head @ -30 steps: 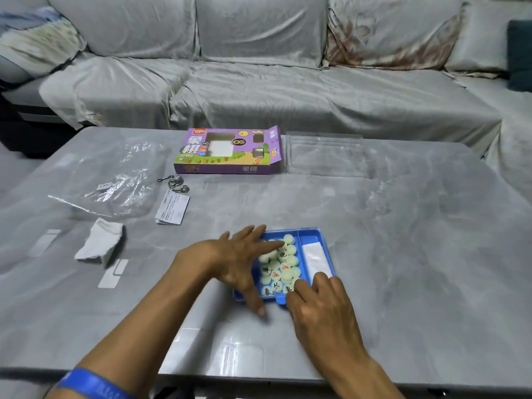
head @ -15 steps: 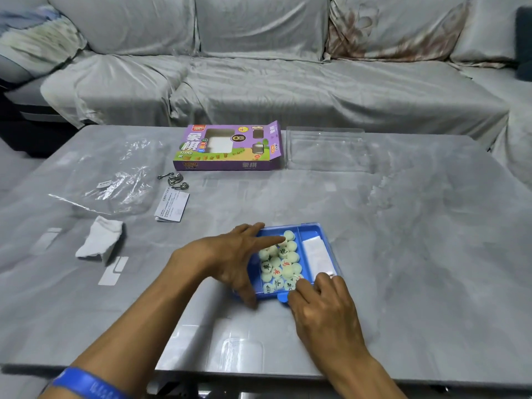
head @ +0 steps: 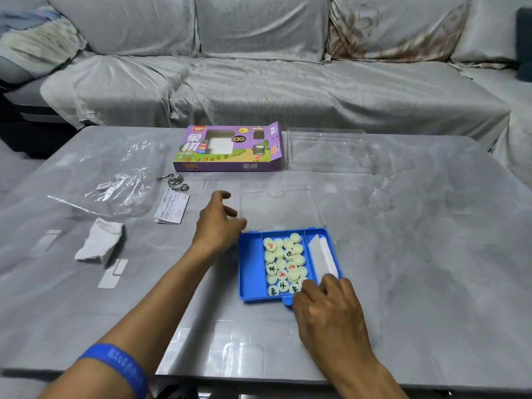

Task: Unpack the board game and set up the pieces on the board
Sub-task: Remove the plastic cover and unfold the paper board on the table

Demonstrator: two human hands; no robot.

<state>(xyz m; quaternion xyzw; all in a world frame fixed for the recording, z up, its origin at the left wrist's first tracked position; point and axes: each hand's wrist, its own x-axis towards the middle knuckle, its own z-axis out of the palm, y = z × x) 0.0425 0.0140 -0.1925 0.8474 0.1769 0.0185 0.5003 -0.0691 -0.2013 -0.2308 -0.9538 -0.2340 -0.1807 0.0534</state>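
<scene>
Our right hand [head: 325,309] rests at the near right corner of the blue tray [head: 250,272], fingers curled onto its front edge beside the round pale pieces [head: 285,264]; whether they pinch anything we cannot tell. These pieces, some marked in red or black characters, fill the middle compartment, with a folded white sheet [head: 324,254] in the right one. Our left hand [head: 220,223] hovers just beyond the tray's far left corner, fingers loosely apart, holding nothing. Farther off lies the purple box [head: 230,149].

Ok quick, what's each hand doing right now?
Left hand: open, fingers loosely curled, holding nothing.
Right hand: at the blue tray; grip cannot be told.
</scene>
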